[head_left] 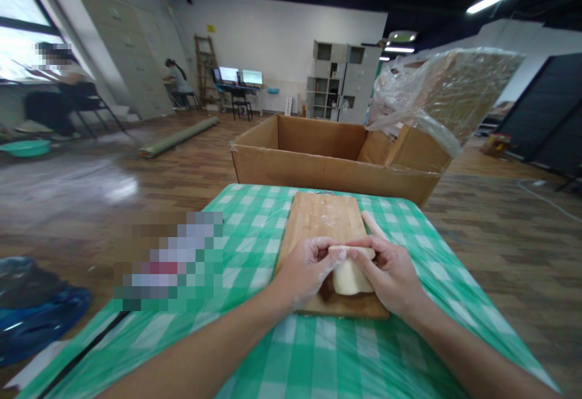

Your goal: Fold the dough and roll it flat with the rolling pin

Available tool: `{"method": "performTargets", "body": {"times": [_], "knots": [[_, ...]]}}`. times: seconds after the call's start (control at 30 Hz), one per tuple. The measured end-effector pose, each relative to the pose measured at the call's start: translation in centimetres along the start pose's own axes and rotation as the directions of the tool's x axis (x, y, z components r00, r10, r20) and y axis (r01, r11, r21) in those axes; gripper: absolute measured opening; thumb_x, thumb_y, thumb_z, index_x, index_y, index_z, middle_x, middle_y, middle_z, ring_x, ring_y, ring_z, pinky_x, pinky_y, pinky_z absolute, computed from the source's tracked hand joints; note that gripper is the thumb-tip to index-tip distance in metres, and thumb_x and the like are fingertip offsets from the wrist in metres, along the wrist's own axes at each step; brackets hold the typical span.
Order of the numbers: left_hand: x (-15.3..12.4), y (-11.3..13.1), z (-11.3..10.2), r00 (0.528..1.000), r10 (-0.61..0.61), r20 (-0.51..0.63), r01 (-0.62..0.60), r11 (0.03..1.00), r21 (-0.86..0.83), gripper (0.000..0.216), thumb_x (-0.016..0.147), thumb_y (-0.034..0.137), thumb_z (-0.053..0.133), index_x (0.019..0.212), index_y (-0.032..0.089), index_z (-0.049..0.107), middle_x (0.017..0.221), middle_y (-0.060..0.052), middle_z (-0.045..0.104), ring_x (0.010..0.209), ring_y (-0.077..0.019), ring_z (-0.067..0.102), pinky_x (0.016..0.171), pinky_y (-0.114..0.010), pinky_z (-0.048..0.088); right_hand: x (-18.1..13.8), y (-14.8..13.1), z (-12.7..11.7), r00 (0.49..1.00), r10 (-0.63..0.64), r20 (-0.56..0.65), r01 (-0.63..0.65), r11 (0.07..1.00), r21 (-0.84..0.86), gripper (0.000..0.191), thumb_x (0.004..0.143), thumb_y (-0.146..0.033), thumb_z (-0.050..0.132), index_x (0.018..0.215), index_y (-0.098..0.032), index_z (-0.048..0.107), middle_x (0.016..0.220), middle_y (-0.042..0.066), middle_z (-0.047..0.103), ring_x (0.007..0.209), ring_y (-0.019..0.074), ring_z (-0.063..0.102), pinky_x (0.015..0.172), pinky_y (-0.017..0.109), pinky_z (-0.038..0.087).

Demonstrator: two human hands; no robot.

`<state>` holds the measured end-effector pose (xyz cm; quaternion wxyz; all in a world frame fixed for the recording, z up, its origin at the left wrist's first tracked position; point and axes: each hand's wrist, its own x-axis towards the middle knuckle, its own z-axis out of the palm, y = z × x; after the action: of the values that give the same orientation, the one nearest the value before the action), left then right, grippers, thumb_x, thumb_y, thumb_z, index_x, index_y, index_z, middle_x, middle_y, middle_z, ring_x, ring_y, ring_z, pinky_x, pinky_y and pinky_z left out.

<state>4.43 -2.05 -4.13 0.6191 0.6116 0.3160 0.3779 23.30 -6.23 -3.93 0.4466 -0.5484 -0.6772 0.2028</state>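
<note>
A pale lump of dough (349,278) sits on a floured wooden cutting board (321,220) on a table with a green and white checked cloth (254,229). My left hand (305,268) grips the dough's left side, fingers curled over its top edge. My right hand (391,273) grips its right side the same way, fingertips meeting the left hand's. A wooden rolling pin (371,224) lies along the board's right edge, partly hidden behind my right hand.
An open cardboard box (318,162) stands on the floor just beyond the table, with a plastic-wrapped bundle (448,93) at its right end. A blue plastic bag (31,308) lies at the left. Two people sit at desks far back left.
</note>
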Motion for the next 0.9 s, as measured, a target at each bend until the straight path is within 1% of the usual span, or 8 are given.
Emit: {"method": "performTargets", "body": {"times": [0.13,0.23,0.37,0.47,0.6,0.67,0.8,0.9], "knots": [[0.15,-0.08,-0.01,0.999,-0.03,-0.019,0.027,0.994,-0.107,0.037,0.08,0.05,0.077,0.086,0.014,0.074,0.076,-0.004,0.069,0.066,-0.0137,0.057,0.061,-0.024,0.043,0.06,0.32,0.12,0.999,0.009,-0.044,-0.006,0.998,0.067,0.028,0.094,-0.048,0.063,0.095,-0.024,0.077,0.123,0.01,0.073,0.148,0.0367,0.038,0.104,0.05,0.048],[0.08,-0.1,-0.13,0.998,0.006,-0.059,-0.009,0.999,-0.041,0.033,0.081,0.046,0.077,0.082,0.014,0.075,0.078,-0.005,0.07,0.071,-0.0153,0.059,0.064,-0.025,0.043,0.09,0.43,0.08,1.0,0.004,-0.001,-0.004,0.999,0.052,0.026,0.093,-0.049,0.064,0.09,-0.026,0.074,0.111,0.009,0.076,0.15,0.035,0.035,0.109,0.051,0.044],[-0.01,0.03,-0.22,0.997,0.044,-0.069,-0.041,0.998,0.05,0.031,0.084,0.044,0.075,0.082,0.013,0.076,0.08,-0.005,0.071,0.074,-0.016,0.059,0.066,-0.025,0.044,0.03,0.19,-0.2,0.997,-0.014,0.074,0.017,0.999,-0.035,0.026,0.093,-0.05,0.065,0.088,-0.026,0.074,0.098,0.01,0.078,0.156,0.031,0.019,0.112,0.05,0.041],[0.08,0.14,-0.08,0.996,0.045,-0.072,-0.044,0.999,0.012,0.034,0.083,0.047,0.076,0.084,0.013,0.075,0.079,-0.005,0.071,0.074,-0.0156,0.061,0.065,-0.024,0.045,0.0,0.11,-0.31,0.997,-0.039,0.063,0.044,0.996,-0.081,0.028,0.094,-0.049,0.063,0.084,-0.026,0.074,0.119,0.011,0.075,0.157,0.0305,0.015,0.116,0.05,0.035],[0.07,0.38,0.17,0.997,-0.073,0.036,0.077,0.991,-0.111,0.045,0.079,0.056,0.078,0.091,0.014,0.072,0.08,-0.004,0.071,0.067,-0.0158,0.064,0.06,-0.025,0.048,0.04,0.41,-0.11,0.999,0.02,-0.046,-0.02,1.0,0.009,0.031,0.095,-0.05,0.061,0.093,-0.022,0.074,0.156,0.012,0.049,0.151,0.0348,0.033,0.11,0.049,0.041],[0.04,0.41,0.16,0.993,-0.106,0.055,0.112,0.988,-0.106,0.045,0.077,0.056,0.079,0.089,0.013,0.071,0.077,-0.004,0.07,0.065,-0.0163,0.065,0.059,-0.026,0.049,0.05,0.55,0.05,0.997,0.04,-0.066,-0.037,0.998,0.051,0.031,0.096,-0.05,0.06,0.095,-0.022,0.073,0.159,0.014,0.045,0.147,0.0353,0.041,0.109,0.049,0.042],[0.13,0.08,-0.1,0.999,-0.019,-0.034,0.018,0.999,-0.033,0.037,0.078,0.048,0.081,0.085,0.013,0.073,0.077,-0.004,0.069,0.067,-0.015,0.062,0.059,-0.024,0.046,0.02,0.52,0.12,0.998,0.051,-0.047,-0.047,0.995,0.087,0.031,0.095,-0.052,0.061,0.092,-0.022,0.071,0.158,0.014,0.047,0.145,0.0369,0.042,0.105,0.048,0.046],[0.03,-0.16,-0.28,1.0,0.018,-0.014,-0.017,0.999,0.045,0.032,0.082,0.045,0.077,0.09,0.014,0.075,0.081,-0.006,0.071,0.07,-0.0167,0.062,0.061,-0.026,0.045,0.11,0.24,-0.2,0.998,0.059,0.034,-0.063,0.992,0.106,0.034,0.094,-0.056,0.061,0.092,-0.023,0.07,0.147,0.012,0.058,0.149,0.0374,0.035,0.096,0.046,0.053]]}}
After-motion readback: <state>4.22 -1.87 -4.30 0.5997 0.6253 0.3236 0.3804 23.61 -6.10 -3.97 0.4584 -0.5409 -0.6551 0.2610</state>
